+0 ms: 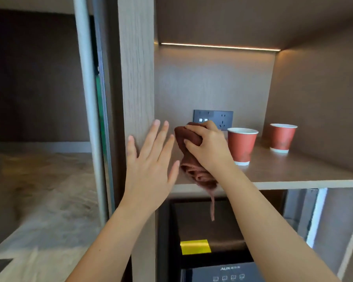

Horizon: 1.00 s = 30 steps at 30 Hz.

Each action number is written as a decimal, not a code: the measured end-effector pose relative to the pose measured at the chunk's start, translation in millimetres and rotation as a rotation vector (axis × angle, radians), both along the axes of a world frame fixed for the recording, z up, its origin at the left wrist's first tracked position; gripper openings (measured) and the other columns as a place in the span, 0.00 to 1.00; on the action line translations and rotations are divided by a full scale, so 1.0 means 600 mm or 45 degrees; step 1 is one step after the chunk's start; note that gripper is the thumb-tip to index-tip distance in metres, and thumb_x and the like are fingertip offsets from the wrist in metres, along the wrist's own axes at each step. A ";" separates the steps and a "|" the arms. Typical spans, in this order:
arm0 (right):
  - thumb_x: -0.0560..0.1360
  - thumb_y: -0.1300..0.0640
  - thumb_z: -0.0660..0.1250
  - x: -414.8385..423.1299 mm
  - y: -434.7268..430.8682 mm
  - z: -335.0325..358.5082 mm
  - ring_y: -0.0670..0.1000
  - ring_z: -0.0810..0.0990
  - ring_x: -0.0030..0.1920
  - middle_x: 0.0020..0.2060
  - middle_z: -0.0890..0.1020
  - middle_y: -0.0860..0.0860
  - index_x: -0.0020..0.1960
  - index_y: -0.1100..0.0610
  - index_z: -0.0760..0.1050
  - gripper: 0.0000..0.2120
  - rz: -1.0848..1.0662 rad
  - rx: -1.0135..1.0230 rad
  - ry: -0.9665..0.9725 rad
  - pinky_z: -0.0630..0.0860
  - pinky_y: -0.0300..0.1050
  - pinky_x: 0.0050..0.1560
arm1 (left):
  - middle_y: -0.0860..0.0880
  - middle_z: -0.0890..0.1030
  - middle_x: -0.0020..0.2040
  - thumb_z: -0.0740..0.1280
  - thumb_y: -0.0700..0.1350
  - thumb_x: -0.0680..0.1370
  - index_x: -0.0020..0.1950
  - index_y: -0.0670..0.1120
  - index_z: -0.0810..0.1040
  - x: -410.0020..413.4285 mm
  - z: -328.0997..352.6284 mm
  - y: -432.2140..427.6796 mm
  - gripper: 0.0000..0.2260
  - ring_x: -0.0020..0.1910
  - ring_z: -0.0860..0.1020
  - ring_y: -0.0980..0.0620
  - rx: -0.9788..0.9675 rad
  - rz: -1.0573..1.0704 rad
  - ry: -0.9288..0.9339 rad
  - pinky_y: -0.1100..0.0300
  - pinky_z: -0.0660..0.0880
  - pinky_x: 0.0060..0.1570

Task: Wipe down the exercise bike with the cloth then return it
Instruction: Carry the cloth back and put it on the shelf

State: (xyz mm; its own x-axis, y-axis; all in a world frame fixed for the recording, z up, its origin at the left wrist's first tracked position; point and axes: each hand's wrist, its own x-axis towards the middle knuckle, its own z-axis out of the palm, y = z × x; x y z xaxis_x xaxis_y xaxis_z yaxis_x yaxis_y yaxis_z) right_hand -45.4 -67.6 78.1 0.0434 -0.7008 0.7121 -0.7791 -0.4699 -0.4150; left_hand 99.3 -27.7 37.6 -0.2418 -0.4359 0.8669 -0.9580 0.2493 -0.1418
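a reddish-brown cloth [192, 159] is sitting bunched in a person's right hand [209, 144], whose fingers and thumb are curling tightly round its upper part. the cloth is hovering at the front left corner of a wooden shelf [293, 174], and a thin tail of it is hanging down past the shelf's front edge. just beside it, the left hand [151, 159] is spreading flat with straight fingers, holding nothing, in front of the cabinet's upright panel [138, 78]; whether it is touching the wood is not clear. to the right of the cloth, a red paper cup [242, 145] is standing upright on the shelf, with a second red cup [282, 138] farther right. a dark socket plate [222, 119] is showing on the back wall behind the right hand. a light strip [218, 46] is glowing above. below the shelf, a black appliance [212, 226] is bearing a yellow sticker [195, 246].
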 end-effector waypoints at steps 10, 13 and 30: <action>0.72 0.31 0.51 0.008 -0.057 -0.011 0.66 0.38 0.73 0.75 0.38 0.48 0.74 0.43 0.50 0.34 -0.139 0.875 0.677 0.42 0.74 0.66 | 0.45 0.61 0.74 0.56 0.52 0.77 0.66 0.44 0.70 0.004 -0.020 -0.035 0.21 0.74 0.50 0.46 -0.163 0.118 -0.074 0.38 0.46 0.67; 0.72 0.32 0.54 -0.004 -0.037 -0.018 0.62 0.52 0.74 0.76 0.50 0.50 0.72 0.44 0.57 0.32 -0.047 0.641 0.348 0.49 0.69 0.70 | 0.45 0.58 0.74 0.56 0.51 0.77 0.67 0.44 0.70 0.006 -0.024 -0.034 0.21 0.74 0.49 0.47 -0.190 0.132 -0.094 0.37 0.49 0.66; 0.67 0.26 0.47 -0.042 0.016 -0.056 0.63 0.44 0.74 0.76 0.47 0.53 0.74 0.50 0.38 0.45 -0.101 0.704 0.557 0.41 0.64 0.70 | 0.44 0.49 0.74 0.52 0.54 0.78 0.74 0.41 0.53 0.023 -0.045 -0.025 0.28 0.74 0.44 0.49 -0.188 0.172 -0.074 0.41 0.48 0.68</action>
State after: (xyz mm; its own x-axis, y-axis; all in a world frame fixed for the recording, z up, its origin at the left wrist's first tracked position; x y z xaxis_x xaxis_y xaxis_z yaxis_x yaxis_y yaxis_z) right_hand -70.7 -57.7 44.5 0.1783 -0.9674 0.1799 -0.9519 -0.2159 -0.2176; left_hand 112.9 -42.8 10.8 -0.2409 -0.3374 0.9100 -0.9705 0.0912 -0.2231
